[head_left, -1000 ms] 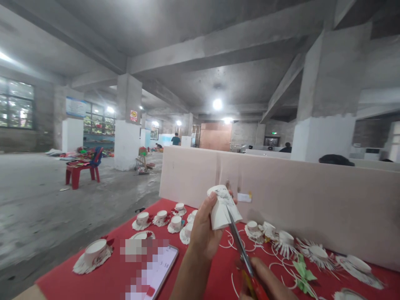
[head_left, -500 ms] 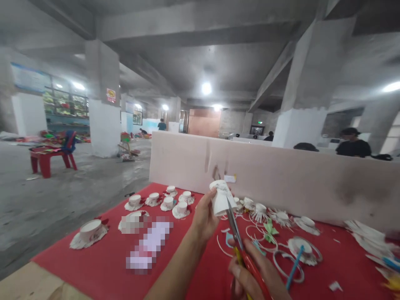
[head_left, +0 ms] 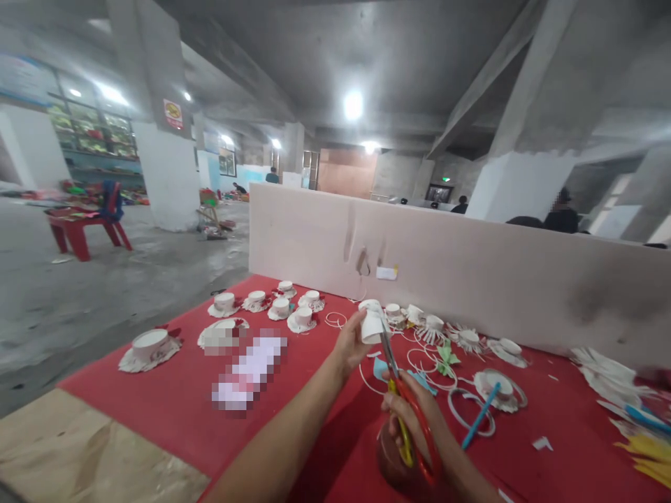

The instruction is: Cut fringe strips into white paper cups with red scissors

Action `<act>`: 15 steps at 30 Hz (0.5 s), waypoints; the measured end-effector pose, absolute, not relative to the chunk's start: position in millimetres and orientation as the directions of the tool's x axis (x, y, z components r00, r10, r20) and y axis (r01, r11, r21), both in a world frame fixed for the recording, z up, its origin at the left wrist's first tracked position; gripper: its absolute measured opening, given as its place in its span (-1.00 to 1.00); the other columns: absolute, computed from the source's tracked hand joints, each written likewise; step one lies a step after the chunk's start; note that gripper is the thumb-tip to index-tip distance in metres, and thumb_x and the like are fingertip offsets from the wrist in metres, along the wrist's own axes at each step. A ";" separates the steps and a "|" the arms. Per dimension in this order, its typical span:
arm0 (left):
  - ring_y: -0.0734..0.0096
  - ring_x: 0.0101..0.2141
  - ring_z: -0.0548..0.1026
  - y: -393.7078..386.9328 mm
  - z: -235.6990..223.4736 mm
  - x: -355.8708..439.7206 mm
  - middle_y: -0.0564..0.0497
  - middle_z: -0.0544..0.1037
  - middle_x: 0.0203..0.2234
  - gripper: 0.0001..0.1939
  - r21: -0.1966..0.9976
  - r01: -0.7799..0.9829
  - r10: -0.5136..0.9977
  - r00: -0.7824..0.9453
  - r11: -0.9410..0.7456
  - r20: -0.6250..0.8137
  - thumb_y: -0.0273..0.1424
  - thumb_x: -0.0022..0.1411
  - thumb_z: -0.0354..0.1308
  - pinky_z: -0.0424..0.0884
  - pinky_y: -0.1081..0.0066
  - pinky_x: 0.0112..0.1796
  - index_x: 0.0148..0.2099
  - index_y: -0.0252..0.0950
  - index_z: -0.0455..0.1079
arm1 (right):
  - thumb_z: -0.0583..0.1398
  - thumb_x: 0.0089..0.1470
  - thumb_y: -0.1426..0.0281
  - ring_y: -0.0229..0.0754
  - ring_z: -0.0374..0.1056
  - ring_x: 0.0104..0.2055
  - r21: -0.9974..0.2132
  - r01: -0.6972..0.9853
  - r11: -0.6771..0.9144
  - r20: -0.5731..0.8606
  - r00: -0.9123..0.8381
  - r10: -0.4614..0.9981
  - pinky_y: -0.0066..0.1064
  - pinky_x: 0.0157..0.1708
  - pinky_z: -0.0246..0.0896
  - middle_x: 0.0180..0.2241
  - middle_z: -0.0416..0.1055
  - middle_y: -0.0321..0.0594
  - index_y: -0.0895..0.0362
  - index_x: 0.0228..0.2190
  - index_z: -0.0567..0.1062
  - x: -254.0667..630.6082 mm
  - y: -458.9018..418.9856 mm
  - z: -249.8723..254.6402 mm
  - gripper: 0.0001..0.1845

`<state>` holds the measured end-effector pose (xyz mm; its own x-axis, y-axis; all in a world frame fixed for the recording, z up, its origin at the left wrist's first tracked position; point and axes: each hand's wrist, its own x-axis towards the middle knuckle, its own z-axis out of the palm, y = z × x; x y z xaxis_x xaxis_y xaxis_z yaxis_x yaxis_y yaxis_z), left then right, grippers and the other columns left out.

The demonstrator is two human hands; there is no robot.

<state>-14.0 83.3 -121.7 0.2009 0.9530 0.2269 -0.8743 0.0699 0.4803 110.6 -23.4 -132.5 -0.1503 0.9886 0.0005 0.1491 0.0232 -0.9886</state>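
Over the red cloth [head_left: 335, 454], the right hand [head_left: 416, 409] is wrapped round the handles of one pair of scissors [head_left: 388, 353], its blades against the side of a white paper cup [head_left: 372, 327]. The left hand [head_left: 349, 344] pinches that cup, held tilted above the cloth; what is inside cannot be seen. One blue stick [head_left: 481, 416] lies across a frilled cup to the right. Fourteen cups with flared, cut brims seem to sit on the cloth, eight to the left, one partly blurred out, and six to the right. Beyond stands one pale partition [head_left: 304, 234]. Farther back, one red chair [head_left: 78, 234] bears a heap of coloured pieces [head_left: 73, 212].
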 end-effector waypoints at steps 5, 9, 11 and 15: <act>0.31 -0.33 0.49 102.4 -111.8 -7.0 -0.11 0.54 -0.35 -0.75 0.484 -0.874 0.955 0.170 0.033 0.243 -0.40 0.12 0.11 0.39 0.37 -0.27 -0.15 -0.42 0.39 | 0.15 -0.06 0.19 -0.31 0.22 -0.76 -0.984 0.177 -0.023 -0.051 -0.154 0.987 -0.58 -0.78 0.07 -0.77 0.21 -0.50 0.21 -0.07 0.23 114.0 1.0 -138.3 -0.46; 0.35 -0.35 0.49 108.3 -106.6 -6.9 -0.12 0.55 -0.34 -0.74 0.503 -0.864 0.962 0.139 0.002 0.234 -0.42 0.09 0.14 0.37 0.44 -0.31 -0.15 -0.43 0.41 | 0.15 -0.10 0.04 -0.35 0.15 -0.79 -0.981 0.194 -0.007 -0.036 -0.147 0.988 -0.58 -0.77 0.05 -0.79 0.28 -0.43 0.24 -0.02 0.24 116.5 6.8 -140.0 -0.30; 0.35 -0.37 0.49 108.2 -102.5 -10.1 -0.12 0.55 -0.33 -0.71 0.528 -0.849 0.965 0.130 -0.010 0.228 -0.41 0.08 0.16 0.36 0.45 -0.34 -0.13 -0.42 0.40 | 0.13 -0.14 -0.06 -0.33 0.18 -0.77 -0.980 0.201 0.012 -0.005 -0.084 0.996 -0.56 -0.75 0.06 -0.78 0.30 -0.39 0.18 -0.04 0.31 114.6 4.3 -137.1 -0.26; 0.38 -0.43 0.47 104.9 -91.7 -19.1 -0.10 0.54 -0.37 -0.69 0.595 -0.802 0.962 0.122 -0.048 0.243 -0.38 0.07 0.16 0.33 0.47 -0.42 -0.12 -0.41 0.40 | 0.15 -0.24 -0.13 -0.28 0.26 -0.73 -0.977 0.207 0.055 0.064 0.038 0.997 -0.53 -0.73 0.13 -0.70 0.34 -0.34 0.07 -0.14 0.42 105.8 -0.2 -129.3 -0.30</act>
